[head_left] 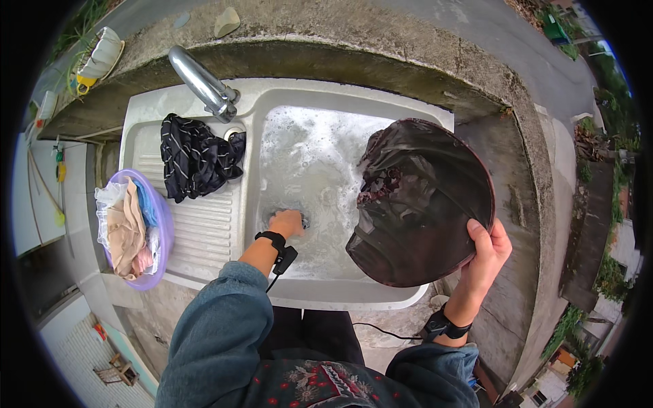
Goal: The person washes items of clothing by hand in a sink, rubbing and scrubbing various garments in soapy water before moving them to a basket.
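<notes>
Gripping the edge of a dark round basin (442,248) at 3 o'clock, the right hand (488,246) is pinching it one-handed, thumb on the face, fingers closing around the rim. The basin is tilting over the sink (255,146), its glossy dark contents too unclear to identify. At 8 o'clock in the bowl, the left hand (288,223) is resting in cloudy, soapy water (320,177); the water is hiding its fingertips, so I'm unable to tell whether they are holding anything.

The likeliest trouble is slipping: one wet hand is supporting a wide, lopsided load from one side, so the rim could be twisting loose and splashing. The left wrist's black device (284,260) is sitting near the water, perhaps risking a soaking; the right wrist's cable (388,332) could be snagging.

For edges, the basin is overhanging the sink's 3 o'clock side, with the concrete wall (534,146) standing beyond. The faucet (204,83) is crowding 10 o'clock, and a black striped cloth (197,160) is covering 9 o'clock. The easiest room is lying over the foamy middle, between the hands.
</notes>
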Demonstrator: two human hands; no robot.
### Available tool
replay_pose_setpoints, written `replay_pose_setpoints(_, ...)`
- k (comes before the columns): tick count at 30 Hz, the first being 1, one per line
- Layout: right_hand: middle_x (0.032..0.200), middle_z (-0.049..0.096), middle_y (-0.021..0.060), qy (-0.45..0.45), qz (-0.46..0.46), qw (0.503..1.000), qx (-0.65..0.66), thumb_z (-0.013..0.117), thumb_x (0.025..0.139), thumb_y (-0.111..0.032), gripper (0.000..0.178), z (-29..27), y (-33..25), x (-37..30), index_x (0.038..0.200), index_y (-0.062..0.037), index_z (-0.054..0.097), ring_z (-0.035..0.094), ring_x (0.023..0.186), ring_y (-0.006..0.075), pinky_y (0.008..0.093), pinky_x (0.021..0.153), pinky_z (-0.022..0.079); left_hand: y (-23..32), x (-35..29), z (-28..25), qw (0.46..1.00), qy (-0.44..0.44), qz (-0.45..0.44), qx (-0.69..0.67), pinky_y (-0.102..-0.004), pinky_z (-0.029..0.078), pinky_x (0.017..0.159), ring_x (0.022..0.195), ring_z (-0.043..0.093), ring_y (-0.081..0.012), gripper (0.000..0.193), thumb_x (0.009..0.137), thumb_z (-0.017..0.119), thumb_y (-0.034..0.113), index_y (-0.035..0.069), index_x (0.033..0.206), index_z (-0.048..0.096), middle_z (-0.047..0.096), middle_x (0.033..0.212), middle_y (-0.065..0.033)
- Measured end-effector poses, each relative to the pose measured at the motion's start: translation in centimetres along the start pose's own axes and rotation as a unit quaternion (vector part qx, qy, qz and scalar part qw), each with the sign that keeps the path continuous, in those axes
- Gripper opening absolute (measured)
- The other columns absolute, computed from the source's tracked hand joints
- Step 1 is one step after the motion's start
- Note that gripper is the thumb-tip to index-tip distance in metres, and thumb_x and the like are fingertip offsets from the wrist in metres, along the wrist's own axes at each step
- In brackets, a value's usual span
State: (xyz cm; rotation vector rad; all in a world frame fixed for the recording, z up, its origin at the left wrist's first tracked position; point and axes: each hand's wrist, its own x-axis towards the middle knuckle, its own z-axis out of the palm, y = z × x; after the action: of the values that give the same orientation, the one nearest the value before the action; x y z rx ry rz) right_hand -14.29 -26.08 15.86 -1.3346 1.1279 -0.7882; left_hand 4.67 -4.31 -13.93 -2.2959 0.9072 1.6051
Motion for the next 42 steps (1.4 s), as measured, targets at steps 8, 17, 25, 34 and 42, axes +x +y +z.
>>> replay_pose_setpoints(8,0.086,0.064,0.0055,-0.071,0.206,0.969,0.116,0.061,0.084,-0.008,0.012,0.4,17.3,-0.6,0.093,-0.0008,0.061,0.061,0.071,0.0125,0.0268,0.061,0.051,-1.1,-4.7,0.2,0.948,0.227,-0.060,-0.214,-0.0381,0.045,0.080,0.088,0.060,-0.0348,0.034,0.067,0.063,0.016,0.004,0.099,0.059,0.063,0.095,-0.0188)
replay_pose_setpoints(17,0.096,0.058,0.0179,-0.129,0.502,0.855,0.038,0.063,0.083,-0.023,0.040,4.1,27.6,-0.9,0.108,0.0027,0.046,0.063,0.074,0.0322,0.0438,0.059,0.057,0.3,-4.6,0.3,0.789,0.242,-0.045,-0.563,-0.0372,0.041,0.089,0.106,0.053,-0.0354,0.082,0.069,0.067,0.051,-0.005,0.123,0.042,0.054,0.114,-0.0246)
replay_pose_setpoints(25,0.094,0.057,0.0208,-0.039,0.485,0.873,-0.011,0.061,0.083,-0.026,0.042,6.5,33.3,1.6,0.108,0.0048,0.045,0.062,0.075,0.0385,0.0488,0.054,0.055,0.5,2.3,1.9,0.843,0.274,-0.152,-0.438,-0.0395,0.045,0.074,0.090,0.061,-0.0335,0.056,0.071,0.071,0.040,-0.007,0.098,0.058,0.062,0.094,-0.0228)
replay_pose_setpoints(34,0.072,0.060,0.0200,-0.006,0.427,0.892,-0.146,0.064,0.077,-0.017,0.030,4.9,39.4,0.1,0.085,0.0108,0.057,0.062,0.055,0.0338,0.0439,0.043,0.052,-2.2,6.3,6.5,0.836,0.178,-0.218,-0.472,-0.0403,0.045,0.084,0.100,0.057,-0.0369,0.045,0.075,0.066,0.029,-0.005,0.104,0.058,0.059,0.108,-0.0240)
replay_pose_setpoints(42,0.070,0.061,0.0137,0.025,0.380,0.908,-0.173,0.063,0.071,-0.009,0.019,5.7,29.8,-0.9,0.079,0.0078,0.061,0.061,0.057,0.0260,0.0409,0.043,0.055,-0.4,-0.7,3.8,0.841,0.094,-0.156,-0.510,-0.0469,0.050,0.063,0.078,0.062,-0.0317,0.041,0.070,0.069,0.026,-0.006,0.093,0.059,0.061,0.095,-0.0199)
